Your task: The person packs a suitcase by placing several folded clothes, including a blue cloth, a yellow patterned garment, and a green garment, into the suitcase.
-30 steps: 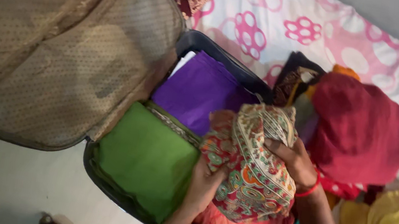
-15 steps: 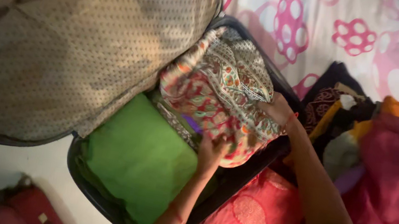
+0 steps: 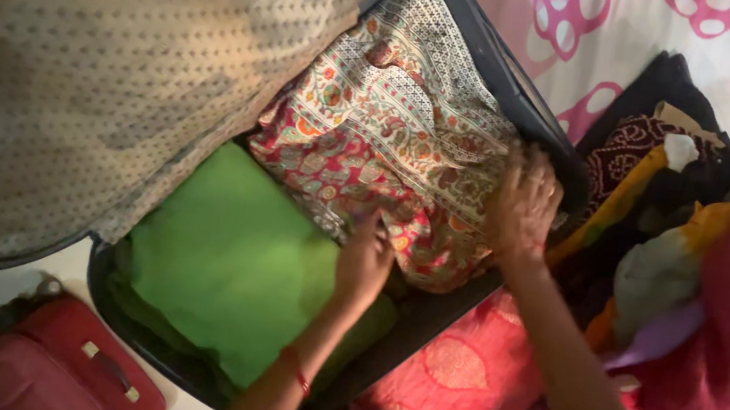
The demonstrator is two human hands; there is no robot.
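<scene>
Both hands: pressing patterned cloth (image 3: 394,133) in suitcase (image 3: 499,62)
Left hand (image 3: 364,262): flat, at cloth's edge beside green cloth (image 3: 233,263)
Right hand (image 3: 522,203): fingers spread, blurred

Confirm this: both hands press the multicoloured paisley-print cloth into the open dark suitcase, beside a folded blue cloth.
Not quite. In the head view the folded cloth is green. The left hand and right hand press the multicoloured paisley-print cloth into the open dark suitcase.

A second ago both hands held the patterned cloth (image 3: 394,133) up above the suitcase (image 3: 499,62). Now it lies spread inside, covering the purple fabric beside the green cloth (image 3: 224,261). The left hand (image 3: 364,262) presses its near edge; the right hand (image 3: 522,203) rests flat, fingers spread, on its right side.
</scene>
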